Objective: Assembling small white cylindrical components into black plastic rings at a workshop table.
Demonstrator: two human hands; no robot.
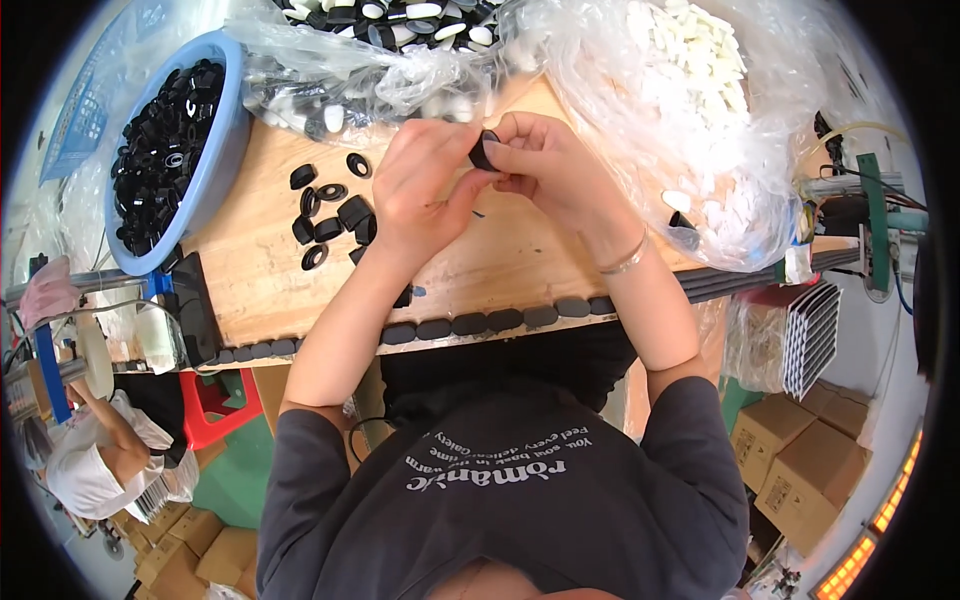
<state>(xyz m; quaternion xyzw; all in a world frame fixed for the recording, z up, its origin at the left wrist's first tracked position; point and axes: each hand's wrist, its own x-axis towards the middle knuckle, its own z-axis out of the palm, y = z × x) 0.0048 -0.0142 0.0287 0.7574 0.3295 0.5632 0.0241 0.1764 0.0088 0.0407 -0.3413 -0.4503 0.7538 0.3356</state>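
A black oval piece [483, 152] is pinched by the right hand [548, 168] above the table [500, 262]; whether anything is gripped by the left hand [420, 185] cannot be told.

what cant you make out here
- Head view: part of the black piece, behind the right hand.
- Head view: palm of the left hand, behind its own back.
- Head view: bottom of the blue tub, under its heap.
- Head view: mixed pile, cut by the top edge.
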